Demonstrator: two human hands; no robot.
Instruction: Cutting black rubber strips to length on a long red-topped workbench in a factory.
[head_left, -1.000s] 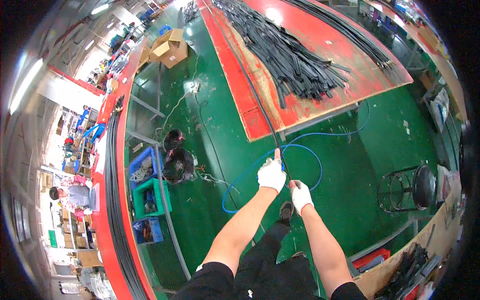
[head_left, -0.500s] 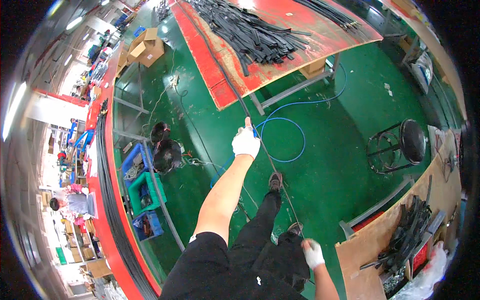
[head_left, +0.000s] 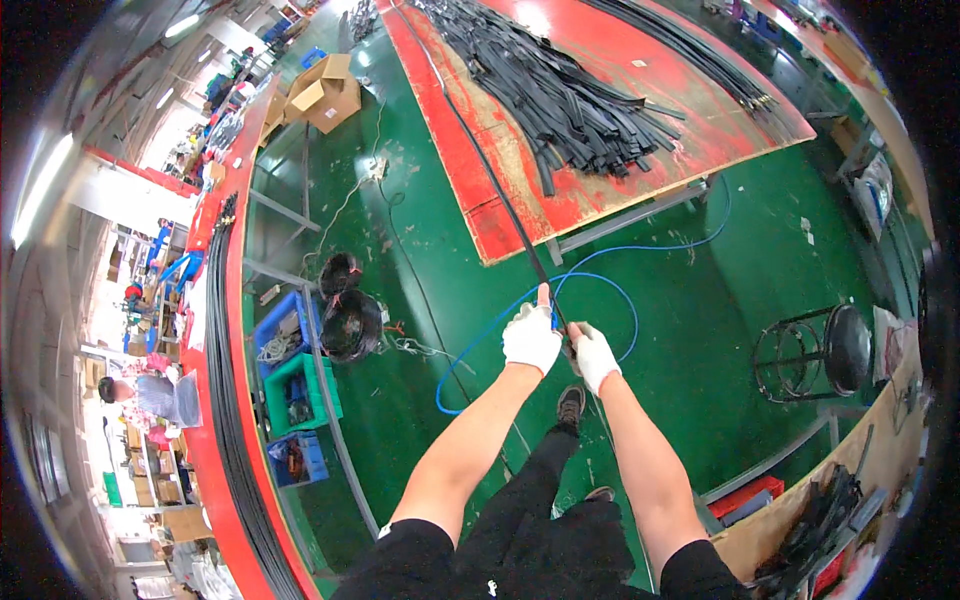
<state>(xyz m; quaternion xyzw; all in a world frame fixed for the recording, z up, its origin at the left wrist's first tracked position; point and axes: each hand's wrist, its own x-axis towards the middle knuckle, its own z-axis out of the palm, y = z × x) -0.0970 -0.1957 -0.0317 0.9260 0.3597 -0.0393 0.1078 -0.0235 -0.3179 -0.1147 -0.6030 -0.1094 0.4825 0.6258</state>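
A long black cable (head_left: 487, 165) runs along the left side of the red table and off its near corner to my hands. My left hand (head_left: 532, 338), in a white glove, is closed round it with the thumb pointing along it. A bit of something blue (head_left: 555, 317) shows at this hand; its kind is hidden. Just to the right, my gloved right hand (head_left: 592, 353) is closed on the cable with bent fingers. A blue hose (head_left: 612, 283) loops across the floor behind both hands.
Flat black strips (head_left: 590, 125) lie heaped on the red table (head_left: 485, 235). A bundle of long black cables (head_left: 222, 360) lies on the left bench. Crates, including a green one (head_left: 318, 385), stand below it. A round black stool (head_left: 847, 348) stands at right. Cords cross the floor.
My right hand has come up from low beside my leg to the cable just by my left hand. My left hand keeps its hold. The whole view has shifted slightly.
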